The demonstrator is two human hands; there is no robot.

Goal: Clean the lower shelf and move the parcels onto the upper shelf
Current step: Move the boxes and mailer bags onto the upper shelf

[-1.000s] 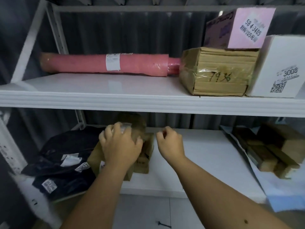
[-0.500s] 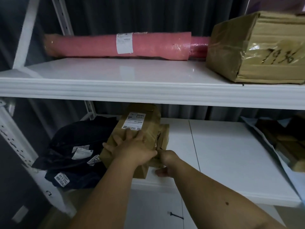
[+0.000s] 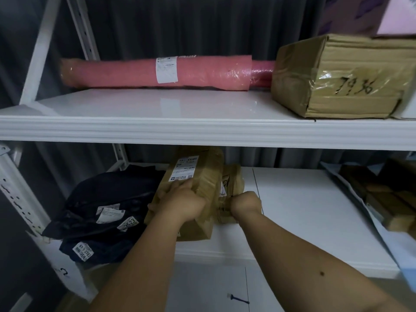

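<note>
A brown parcel (image 3: pixel 195 176) is being gripped by the left hand (image 3: pixel 182 202) at the frame's middle, on the lower shelf (image 3: pixel 304 208). A smaller parcel (image 3: pixel 233 179), half hidden behind, is being pinched by the right hand (image 3: pixel 245 202).

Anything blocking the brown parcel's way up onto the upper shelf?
Only the upper shelf's front lip, directly above the parcel that both hands grip; it must come forward first. Bare space lies in front of the pink roll, left of the box.

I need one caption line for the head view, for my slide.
Both hands, left and right, grip brown parcels on the lower shelf, beside black bags.
</note>
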